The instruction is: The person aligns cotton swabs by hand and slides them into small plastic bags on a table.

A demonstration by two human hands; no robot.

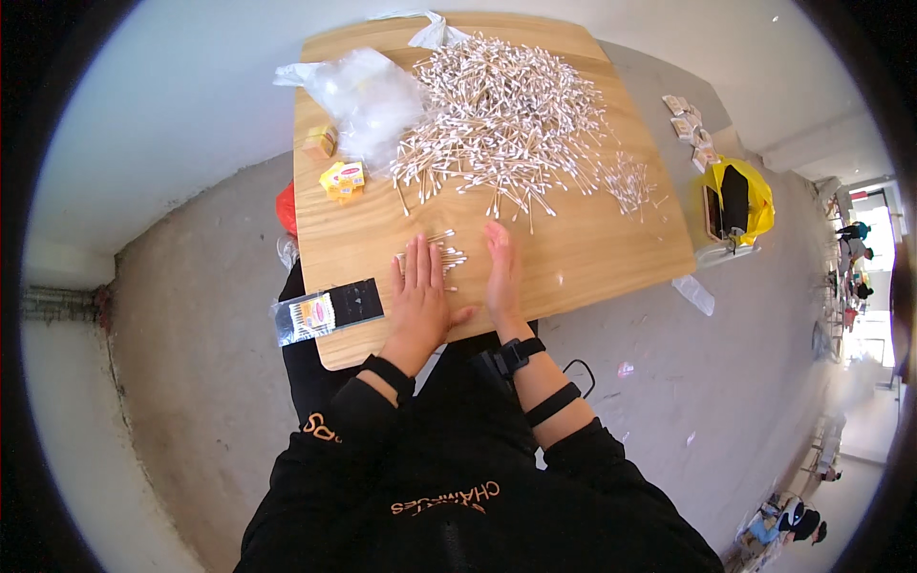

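Observation:
My left hand (418, 304) lies flat with straight fingers over a small group of cotton swabs (454, 257) on the wooden table. Some white tips show beyond and beside its fingers; the rest are hidden under it. Just to the right, my right hand (503, 275) rests on its edge, fingers stretched out, holding nothing. A gap separates it from the swabs. Farther back spreads a big heap of cotton swabs (516, 115), with a smaller loose cluster (629, 183) at its right. By my left wrist lies a flat black item (358, 302) touching a clear packet with a yellow label (308, 319).
Crumpled clear plastic bags (368, 100) lie at the table's far left. Nearer are a yellow packet (342, 180) and a small yellowish box (322, 141). Beyond the right edge (680, 224), a yellow bag (759, 205) and several small packs (690, 122) sit lower down.

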